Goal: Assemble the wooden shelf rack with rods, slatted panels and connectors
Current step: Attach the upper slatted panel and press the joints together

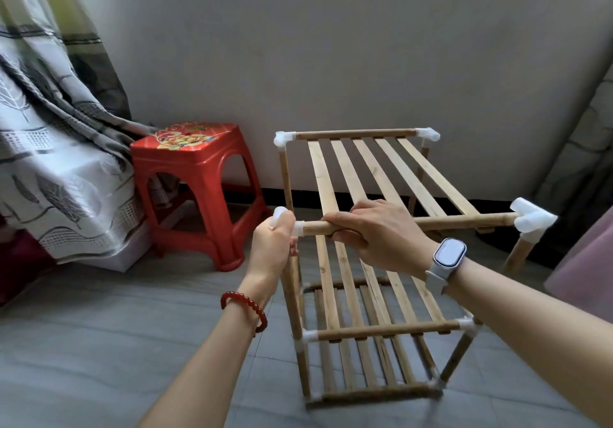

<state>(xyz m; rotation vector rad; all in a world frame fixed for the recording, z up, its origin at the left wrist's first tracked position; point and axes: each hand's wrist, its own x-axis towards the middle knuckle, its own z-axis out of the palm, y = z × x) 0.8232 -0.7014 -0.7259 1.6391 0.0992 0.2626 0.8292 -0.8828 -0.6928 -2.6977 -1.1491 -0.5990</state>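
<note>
A wooden shelf rack stands on the grey floor with three slatted panels stacked one above another. White plastic connectors join the rods at the corners. My left hand grips the near left top connector, thumb over its top. My right hand is wrapped round the front rod of the top slatted panel, just right of that connector. The near right connector sits on its upright rod. The two far connectors are seated on the back rod.
A red plastic stool stands left of the rack. A patterned curtain hangs over a white box at far left. The wall is right behind the rack. Pink fabric shows at the right edge.
</note>
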